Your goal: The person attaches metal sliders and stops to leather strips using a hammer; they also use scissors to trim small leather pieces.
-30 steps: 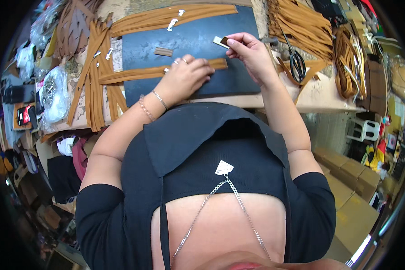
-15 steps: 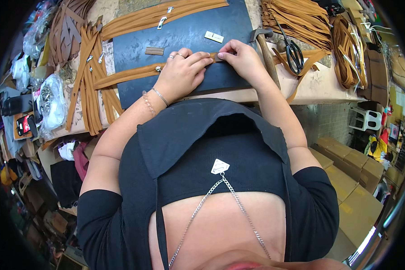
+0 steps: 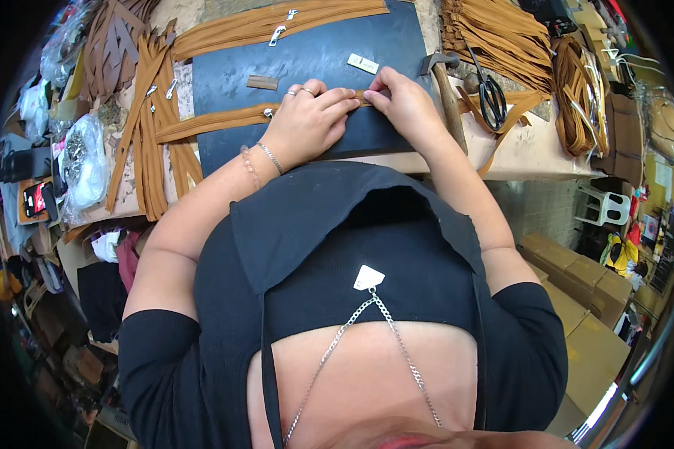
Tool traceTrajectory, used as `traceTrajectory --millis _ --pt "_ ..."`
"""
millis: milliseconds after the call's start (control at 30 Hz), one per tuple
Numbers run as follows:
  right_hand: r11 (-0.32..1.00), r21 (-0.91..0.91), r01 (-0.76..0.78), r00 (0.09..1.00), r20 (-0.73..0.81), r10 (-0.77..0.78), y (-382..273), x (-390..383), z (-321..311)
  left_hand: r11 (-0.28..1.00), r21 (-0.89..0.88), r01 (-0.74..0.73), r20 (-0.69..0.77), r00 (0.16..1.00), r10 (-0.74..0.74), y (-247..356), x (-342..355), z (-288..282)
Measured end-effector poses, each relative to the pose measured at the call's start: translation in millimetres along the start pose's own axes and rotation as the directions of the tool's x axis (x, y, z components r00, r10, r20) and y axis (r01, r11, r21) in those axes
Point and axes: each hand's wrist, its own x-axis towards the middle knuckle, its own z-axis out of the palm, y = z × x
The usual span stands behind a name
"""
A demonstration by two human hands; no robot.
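A tan zipper (image 3: 210, 123) with a metal slider (image 3: 269, 113) runs across a dark work board (image 3: 232, 150). My left hand (image 3: 311, 116) lies over the zipper with its fingers together and bent, holding it down near its right end. My right hand (image 3: 406, 108) pinches the zipper's end between thumb and fingers, close to my left fingertips. Those fingers hide most of that end. On the board beyond my hands are a small brown strip (image 3: 263, 82) and a small pale block (image 3: 363, 63). More tan zippers (image 3: 225, 31) with metal sliders lie along the board's far side.
To the right are a hammer (image 3: 448, 105), black scissors (image 3: 492, 101), a heap of tan strips (image 3: 494, 37) and a coiled bundle (image 3: 579, 97). Zippers (image 3: 151, 135), brown leather strips (image 3: 116, 45) and a clear plastic bag (image 3: 86, 161) lie on the left.
My right fingers have shifted slightly at the zipper's end, and the small dark piece seen under them is now covered. My left hand stays on the zipper. The whole view has shifted a little.
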Motion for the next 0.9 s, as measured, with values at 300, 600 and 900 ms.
traceTrajectory --millis 300,600,900 --pt "0.943 0.332 0.039 0.999 -0.026 -0.032 13 -9 -7 0.989 -0.037 0.140 -0.097 0.985 -0.143 -5 19 17" --pt "0.898 -0.259 0.356 0.911 -0.118 -0.395 7 -32 -6 0.997 0.075 -0.015 0.010 1.000 0.015 -1 2 -2" --pt "0.917 0.021 0.399 0.910 -0.132 -0.393 12 -25 5 0.998 -0.010 0.067 -0.038 0.997 -0.067 7 9 4"
